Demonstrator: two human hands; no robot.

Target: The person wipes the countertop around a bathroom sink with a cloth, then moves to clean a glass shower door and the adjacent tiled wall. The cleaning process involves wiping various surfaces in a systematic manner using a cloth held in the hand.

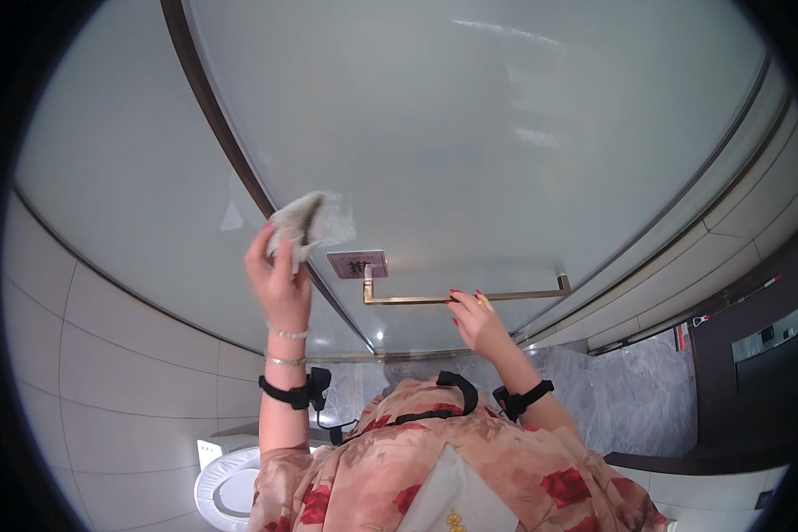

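My left hand [277, 266] is raised and closed around a crumpled whitish cloth [294, 226], which lies against the frosted glass by the dark door frame [226, 146]. To the right, my right hand [476, 321] rests its fingers on the long brass bar handle [514, 295] of the glass door [434, 133]. Its fingertips touch the bar near the middle; part of the fingers' underside is hidden. A small framed sign [357, 264] sits on the glass beside the handle's left end.
A white toilet [230, 483] stands at the lower left, next to a tiled wall [133, 363]. Grey marble-look floor [638, 399] shows below and to the right. A dark panel [749, 355] with a shiny inset is at the far right.
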